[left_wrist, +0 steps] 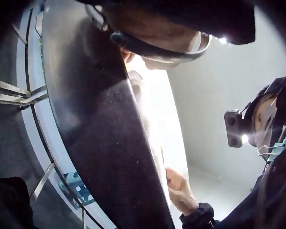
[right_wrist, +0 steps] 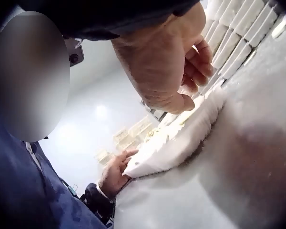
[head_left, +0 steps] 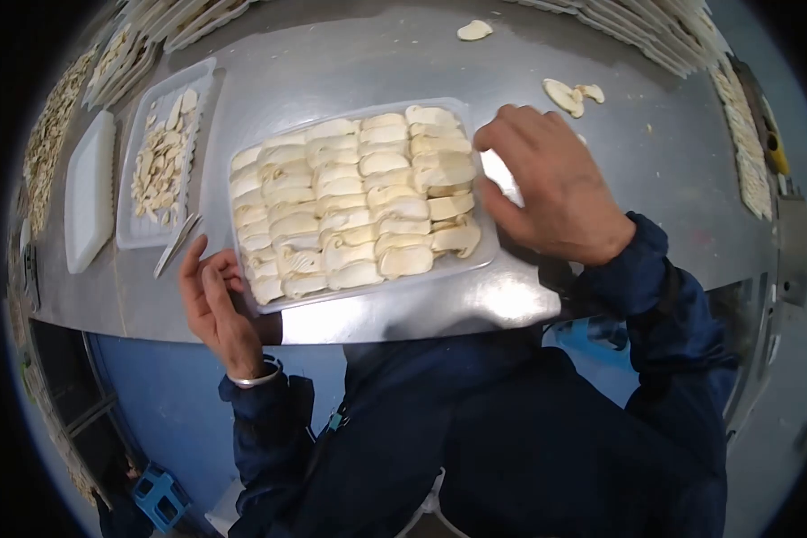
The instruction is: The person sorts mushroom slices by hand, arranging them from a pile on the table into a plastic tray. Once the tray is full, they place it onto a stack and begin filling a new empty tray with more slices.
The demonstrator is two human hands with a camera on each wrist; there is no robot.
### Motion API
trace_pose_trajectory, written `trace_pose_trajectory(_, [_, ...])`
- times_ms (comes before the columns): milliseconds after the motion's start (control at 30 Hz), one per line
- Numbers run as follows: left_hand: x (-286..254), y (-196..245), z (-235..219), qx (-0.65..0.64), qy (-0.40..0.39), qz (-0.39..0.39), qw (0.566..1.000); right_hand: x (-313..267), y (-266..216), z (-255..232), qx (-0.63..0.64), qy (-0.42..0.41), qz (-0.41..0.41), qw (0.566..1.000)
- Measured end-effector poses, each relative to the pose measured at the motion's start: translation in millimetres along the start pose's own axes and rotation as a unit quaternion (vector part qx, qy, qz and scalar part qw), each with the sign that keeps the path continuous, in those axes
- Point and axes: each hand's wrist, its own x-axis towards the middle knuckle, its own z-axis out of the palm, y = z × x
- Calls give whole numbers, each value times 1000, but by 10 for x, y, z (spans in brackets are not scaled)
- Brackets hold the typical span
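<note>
A clear plastic tray (head_left: 365, 289) holds overlapping rows of pale mushroom slices (head_left: 345, 202), browner along the right side. My left hand (head_left: 220, 305) is at the tray's lower left corner, its fingers against the side and the index finger extended. Over the right rim hovers my right hand (head_left: 556, 184), with nothing between its loosely bent fingers. In the right wrist view, the right thumb (right_wrist: 183, 102) hangs close over the slices, while the left hand (right_wrist: 113, 176) touches the far end of the tray.
Left of the tray lie tweezers (head_left: 177, 247), a tray of small mushroom pieces (head_left: 163, 161) and a white tray (head_left: 90, 193) on its side. Loose slices (head_left: 565, 97) lie at the back right. Stacked trays (head_left: 632, 31) line the far edge.
</note>
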Motion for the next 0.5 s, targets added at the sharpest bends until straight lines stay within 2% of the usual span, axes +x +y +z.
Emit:
trace_pose_trajectory(100, [7,-40,-16,-6,-1,3,1000,-106,446,-274,-37,76,50,995])
trace_pose_trajectory(167, [6,-17,-6,3,0,-2,1000,-130,821,-480,-75,68,171,980])
trace_pose_trajectory(267, [3,-3,17,25,4,0,1000,-258,1258,-392,-142,-53,204,967])
trace_pose_trajectory(367, [0,3,16,4,6,-5,1000,-232,1269,-169,-107,-68,197,972])
trace_pose_trajectory(500, [10,-2,9,6,5,-5,1000,-208,1223,-100,-154,-84,205,963])
